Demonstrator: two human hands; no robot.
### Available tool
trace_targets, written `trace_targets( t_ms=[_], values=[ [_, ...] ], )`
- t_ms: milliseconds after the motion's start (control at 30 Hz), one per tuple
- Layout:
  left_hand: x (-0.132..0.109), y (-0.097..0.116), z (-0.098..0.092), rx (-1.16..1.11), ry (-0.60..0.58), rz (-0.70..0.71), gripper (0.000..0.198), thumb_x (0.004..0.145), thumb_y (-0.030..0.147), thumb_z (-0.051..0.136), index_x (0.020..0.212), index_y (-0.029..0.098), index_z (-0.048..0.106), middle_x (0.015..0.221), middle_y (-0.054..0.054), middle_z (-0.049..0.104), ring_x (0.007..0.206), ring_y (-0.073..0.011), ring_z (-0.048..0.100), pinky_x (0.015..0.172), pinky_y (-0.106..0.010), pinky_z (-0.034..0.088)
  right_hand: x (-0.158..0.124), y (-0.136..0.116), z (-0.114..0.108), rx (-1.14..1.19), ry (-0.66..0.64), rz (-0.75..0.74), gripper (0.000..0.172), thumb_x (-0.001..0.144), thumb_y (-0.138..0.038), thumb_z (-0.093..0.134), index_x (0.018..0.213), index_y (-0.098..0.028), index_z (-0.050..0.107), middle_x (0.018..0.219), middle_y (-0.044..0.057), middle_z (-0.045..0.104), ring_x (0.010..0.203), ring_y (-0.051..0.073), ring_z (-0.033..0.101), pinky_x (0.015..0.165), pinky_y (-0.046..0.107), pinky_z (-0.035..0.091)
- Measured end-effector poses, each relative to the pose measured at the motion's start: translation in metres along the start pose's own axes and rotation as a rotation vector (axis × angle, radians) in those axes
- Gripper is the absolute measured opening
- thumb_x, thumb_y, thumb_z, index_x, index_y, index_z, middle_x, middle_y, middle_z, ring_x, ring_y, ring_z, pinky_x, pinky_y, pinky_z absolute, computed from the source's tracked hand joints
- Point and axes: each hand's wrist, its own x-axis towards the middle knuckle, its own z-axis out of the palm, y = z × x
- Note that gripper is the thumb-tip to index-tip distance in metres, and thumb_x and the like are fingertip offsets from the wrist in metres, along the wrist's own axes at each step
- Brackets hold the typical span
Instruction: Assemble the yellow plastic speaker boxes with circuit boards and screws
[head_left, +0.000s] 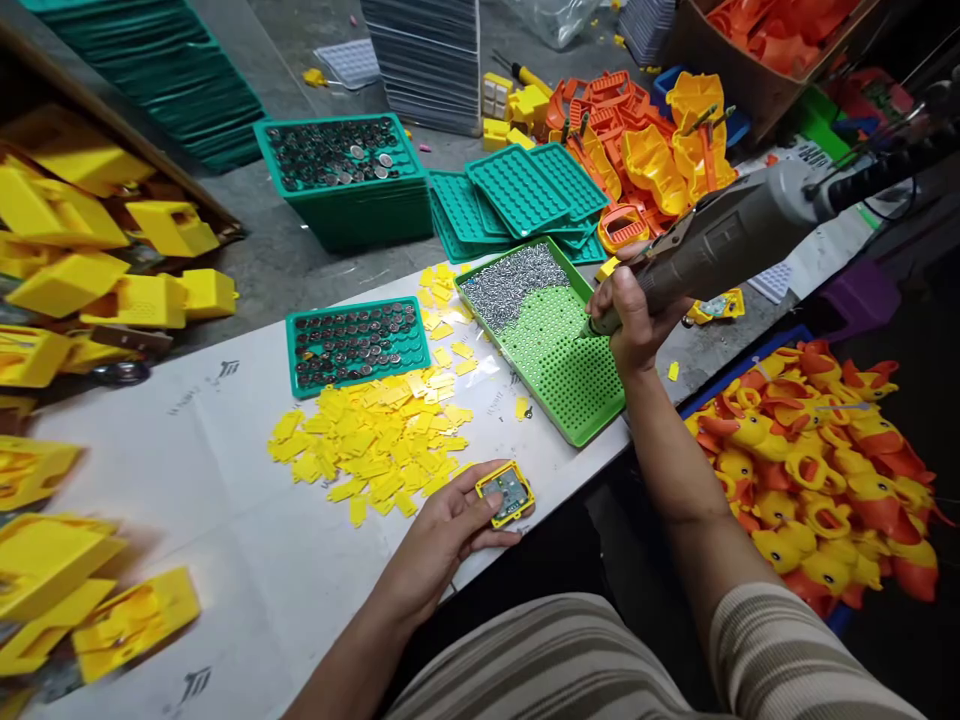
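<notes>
Between the thumb and fingers of my left hand (pixel 454 515) is a small yellow plastic case with a green circuit board (pixel 511 494) inside, held at the table's front edge. My right hand (pixel 637 318) is wrapped round a grey electric screwdriver (pixel 720 245), its tip pointing down-left over a green perforated tray (pixel 585 428). Silvery small screws (pixel 517 283) are heaped in the far part of that tray. Left of the tray spreads a pile of flat yellow plastic pieces (pixel 379 430). Behind the pile lies a teal tray (pixel 291 345) with rows of round metal discs.
Yellow housings (pixel 97 230) crowd the left side. Stacked teal trays (pixel 345 215) with more discs stand behind. Orange and yellow toy parts (pixel 637 150) are heaped at the back right. Yellow toy ducks (pixel 817 480) fill a blue bin by my right arm.
</notes>
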Motion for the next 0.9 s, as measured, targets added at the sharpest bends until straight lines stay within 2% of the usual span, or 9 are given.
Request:
trace_targets(
  t_ms=[267, 400, 500, 667, 800, 900],
  values=[
    [0.000, 0.000, -0.001, -0.018, -0.003, 0.009, 0.047, 0.074, 0.027, 0.073, 0.116, 0.013, 0.056, 0.100, -0.013, 0.071, 0.095, -0.0272, 0.069, 0.067, -0.030, 0.060, 0.000, 0.002, 0.003, -0.081, 0.007, 0.026, 0.040, 0.073, -0.059, 0.065, 0.083, -0.024, 0.047, 0.056, -0.008, 0.043, 0.035, 0.007, 0.037, 0.037, 0.024, 0.040],
    [0.001, -0.001, 0.001, -0.031, 0.022, 0.021, 0.043, 0.075, 0.023, 0.072, 0.113, 0.012, 0.059, 0.097, -0.012, 0.072, 0.090, -0.0240, 0.069, 0.067, -0.028, 0.060, 0.000, 0.005, 0.002, -0.096, -0.052, -0.014, 0.035, 0.077, -0.054, 0.064, 0.086, -0.024, 0.048, 0.056, -0.008, 0.040, 0.038, 0.007, 0.039, 0.038, 0.024, 0.040],
    [0.001, -0.001, 0.005, -0.057, 0.076, 0.027, 0.039, 0.076, 0.018, 0.069, 0.113, 0.011, 0.059, 0.096, -0.012, 0.072, 0.088, -0.0219, 0.070, 0.067, -0.027, 0.060, 0.000, -0.003, 0.001, -0.125, -0.098, -0.034, 0.028, 0.080, -0.047, 0.063, 0.087, -0.024, 0.050, 0.056, -0.007, 0.041, 0.041, 0.009, 0.044, 0.042, 0.026, 0.042],
    [0.002, -0.004, 0.012, -0.109, 0.112, 0.073, 0.033, 0.076, 0.013, 0.065, 0.109, 0.010, 0.062, 0.094, -0.011, 0.072, 0.082, -0.0209, 0.071, 0.065, -0.027, 0.059, -0.015, -0.048, 0.007, -0.005, -0.118, -0.069, 0.026, 0.081, -0.049, 0.062, 0.089, -0.026, 0.053, 0.053, -0.008, 0.039, 0.039, 0.010, 0.040, 0.042, 0.026, 0.042],
    [0.004, -0.008, 0.011, -0.142, 0.103, 0.119, 0.033, 0.073, 0.011, 0.066, 0.106, 0.012, 0.064, 0.090, -0.008, 0.071, 0.077, -0.0198, 0.071, 0.064, -0.029, 0.059, -0.046, -0.096, 0.009, 0.154, -0.325, 0.132, 0.019, 0.081, -0.040, 0.064, 0.090, -0.025, 0.058, 0.054, -0.007, 0.045, 0.040, 0.012, 0.046, 0.041, 0.029, 0.046],
    [0.004, -0.011, 0.010, -0.143, 0.095, 0.144, 0.035, 0.072, 0.012, 0.068, 0.107, 0.011, 0.064, 0.090, -0.009, 0.071, 0.078, -0.0192, 0.069, 0.063, -0.028, 0.059, -0.070, -0.116, 0.008, 0.173, -0.472, 0.275, 0.020, 0.081, -0.042, 0.065, 0.094, -0.028, 0.058, 0.053, -0.007, 0.045, 0.040, 0.013, 0.049, 0.041, 0.029, 0.047]
  ],
)
